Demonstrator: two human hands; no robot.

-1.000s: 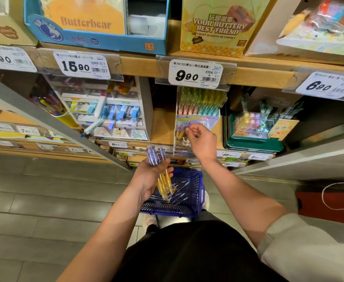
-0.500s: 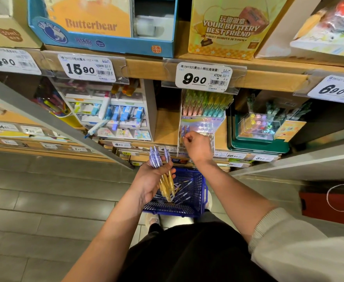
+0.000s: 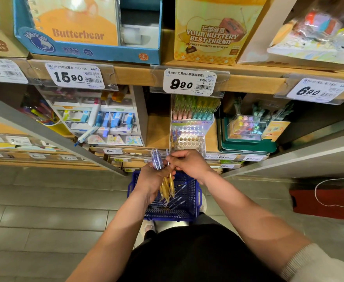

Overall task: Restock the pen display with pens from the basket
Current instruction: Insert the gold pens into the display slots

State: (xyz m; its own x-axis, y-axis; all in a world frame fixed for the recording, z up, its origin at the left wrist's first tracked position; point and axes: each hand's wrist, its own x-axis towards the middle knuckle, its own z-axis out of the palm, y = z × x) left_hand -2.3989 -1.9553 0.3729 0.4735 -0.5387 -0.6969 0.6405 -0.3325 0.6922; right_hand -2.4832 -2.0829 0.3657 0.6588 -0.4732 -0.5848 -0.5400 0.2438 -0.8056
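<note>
While left hand (image 3: 152,178) gripped pens (image 3: 167,187) (gold barrels, lilac caps) above blue mesh basket (image 3: 195,193) | right hand (image 3: 189,163) pinched one.

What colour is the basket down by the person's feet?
Blue: a plastic mesh basket, seen best in the head view.

We face wooden shelves (image 3: 138,75) whose front edges carry white price tags (image 3: 189,83) in clear holders. On the upper shelf stand a blue box (image 3: 85,52) marked Butterbear and a yellow box (image 3: 205,55). A grey metal rail (image 3: 45,137) slants across the left side. Below us the floor (image 3: 35,210) is grey tile in long rectangles, and a red bag (image 3: 329,202) with a white cord lies on it at the right.
</note>
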